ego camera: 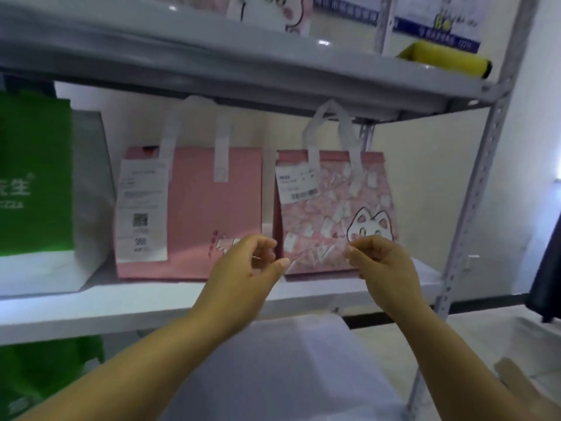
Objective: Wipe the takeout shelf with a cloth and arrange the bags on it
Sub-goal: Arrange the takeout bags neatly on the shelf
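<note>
Fingers (267, 246) are curled on left hand (246, 264) and right hand (381, 264), nothing seen gripped; cat bag (331, 214) is stood just beyond, nearer the right.

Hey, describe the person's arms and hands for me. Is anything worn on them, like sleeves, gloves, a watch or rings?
Both forearms are bare as far as the frame reaches, with no sleeves in view. The left hand and right hand wear no gloves. I can make out no watch, bracelet or ring, though the picture is slightly blurred.
</note>
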The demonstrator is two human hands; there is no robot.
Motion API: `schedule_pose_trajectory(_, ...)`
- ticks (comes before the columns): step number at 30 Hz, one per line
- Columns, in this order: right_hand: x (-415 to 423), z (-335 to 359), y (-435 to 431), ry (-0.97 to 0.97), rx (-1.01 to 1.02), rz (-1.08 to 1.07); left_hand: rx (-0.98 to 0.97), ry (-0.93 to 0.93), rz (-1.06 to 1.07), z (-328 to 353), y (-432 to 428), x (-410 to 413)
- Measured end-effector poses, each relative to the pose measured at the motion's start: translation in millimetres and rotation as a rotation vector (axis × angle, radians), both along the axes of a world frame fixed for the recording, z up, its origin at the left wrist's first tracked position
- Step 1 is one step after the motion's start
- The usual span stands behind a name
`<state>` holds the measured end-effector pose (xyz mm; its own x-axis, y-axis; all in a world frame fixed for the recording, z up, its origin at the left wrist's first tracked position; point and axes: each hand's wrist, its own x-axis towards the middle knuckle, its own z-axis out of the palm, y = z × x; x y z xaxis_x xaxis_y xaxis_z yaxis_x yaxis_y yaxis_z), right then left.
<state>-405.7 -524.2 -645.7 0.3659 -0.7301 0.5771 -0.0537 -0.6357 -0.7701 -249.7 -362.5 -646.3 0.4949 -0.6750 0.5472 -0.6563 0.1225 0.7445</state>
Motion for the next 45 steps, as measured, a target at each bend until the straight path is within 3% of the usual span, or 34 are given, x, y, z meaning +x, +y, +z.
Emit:
schedule_pose_trajectory(8,-5.6,36.4,-71.1,0.086,-0.159,-0.397,0.154,-0.025,0.005,31.5,-60.1,-9.4)
schedule_pose_trajectory(13,-3.0,51.3,-104.9,0.344,-0.005,-0.489,0.168,0.100,0.030,27.3,-85.6,-12.7)
schedule_pose_trajectory(16,-1.0,47.8,-119.0,0.417,0.137,-0.362,0.171,0.217,0.000,24.1,-96.2,-13.9)
schedule_pose_trajectory(19,-3.3,35.5,-126.0,0.376,0.182,-0.250,0.179,0.258,0.019,20.1,-101.0,-13.7)
schedule_pose_trajectory(27,-40.1,4.4,-109.1,0.011,0.203,-0.295,-0.007,0.284,0.060,5.4,-95.7,-14.6)
schedule_pose_trajectory(30,-60.8,-2.1,-88.8,-0.117,0.176,-0.291,-0.030,0.213,0.127,4.3,-85.8,-28.4)
schedule_pose_trajectory(39,-133.5,-0.2,-9.6,-0.419,0.135,-0.319,-0.175,0.295,-0.200,-4.1,-52.0,-73.9)
schedule_pose_trajectory(45,-174.6,-44.4,34.7,-0.420,0.230,-0.363,-0.152,0.349,-0.381,-46.4,-27.2,-93.4)
